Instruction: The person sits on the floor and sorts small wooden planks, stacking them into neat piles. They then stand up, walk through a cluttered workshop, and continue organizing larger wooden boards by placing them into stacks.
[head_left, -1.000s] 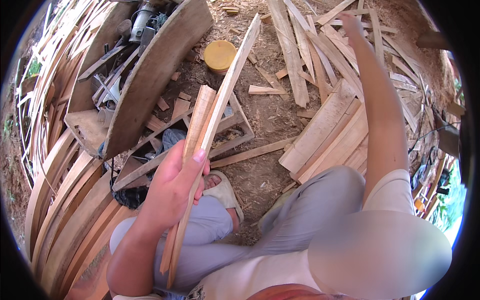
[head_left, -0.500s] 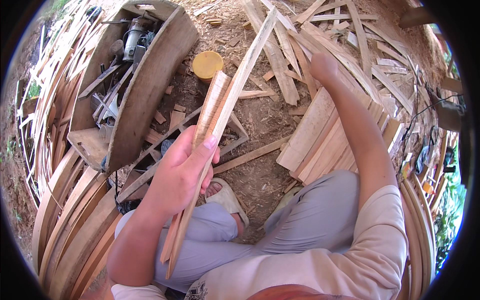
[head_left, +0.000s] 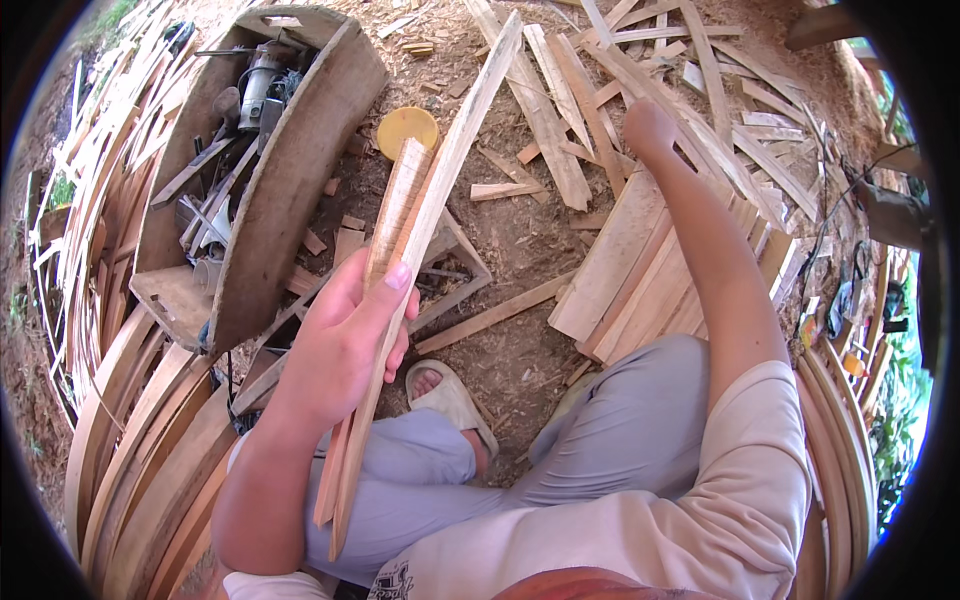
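Gripped in the left hand (head_left: 335, 350) are two wood strips (head_left: 425, 210), pointing to 1 o'clock, held as half a second ago. Farther out at 1 o'clock, the right hand (head_left: 648, 125) has been lowered onto the scattered slats (head_left: 560, 130); whether anything is grasped cannot be told. A yellow lid (head_left: 407, 128) lies at 12 o'clock.

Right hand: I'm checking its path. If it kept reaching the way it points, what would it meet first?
Probably the loose wooden slats on the ground just beyond the right hand; depth is unclear, so it may already touch them.
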